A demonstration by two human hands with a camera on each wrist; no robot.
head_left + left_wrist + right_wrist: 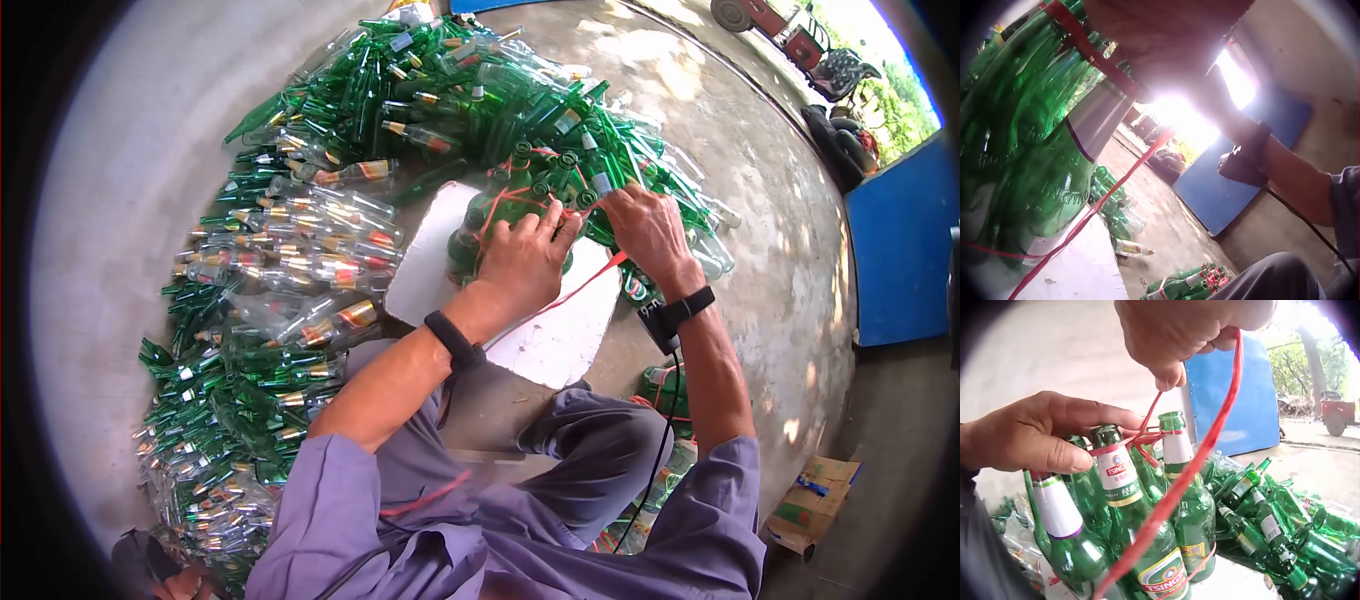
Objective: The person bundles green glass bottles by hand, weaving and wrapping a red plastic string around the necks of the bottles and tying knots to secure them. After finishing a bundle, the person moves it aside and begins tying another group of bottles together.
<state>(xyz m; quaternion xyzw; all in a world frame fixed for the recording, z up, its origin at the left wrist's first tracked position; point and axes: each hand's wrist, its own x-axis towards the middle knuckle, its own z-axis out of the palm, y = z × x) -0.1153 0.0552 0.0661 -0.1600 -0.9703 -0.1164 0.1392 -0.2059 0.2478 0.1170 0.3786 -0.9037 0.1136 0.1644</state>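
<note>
A cluster of green beer bottles (1125,494) stands upright on a white board (560,345), with red plastic string (1166,509) around the necks and lower down the bodies. My left hand (525,258) lies over the bottle tops. In the right wrist view its thumb is against a neck by the string and its fingers stretch across behind the necks. Above the right side of the cluster, my right hand (650,230) grips the red string with curled fingers. One length runs taut from it to the necks, and another hangs down in front of the bottles.
Piles of loose green and clear bottles (300,230) spread around the left and far sides of the board. More tied bottles (665,395) stand by the right knee. A cardboard piece (815,500) lies at lower right, and a blue panel (900,255) stands at the right.
</note>
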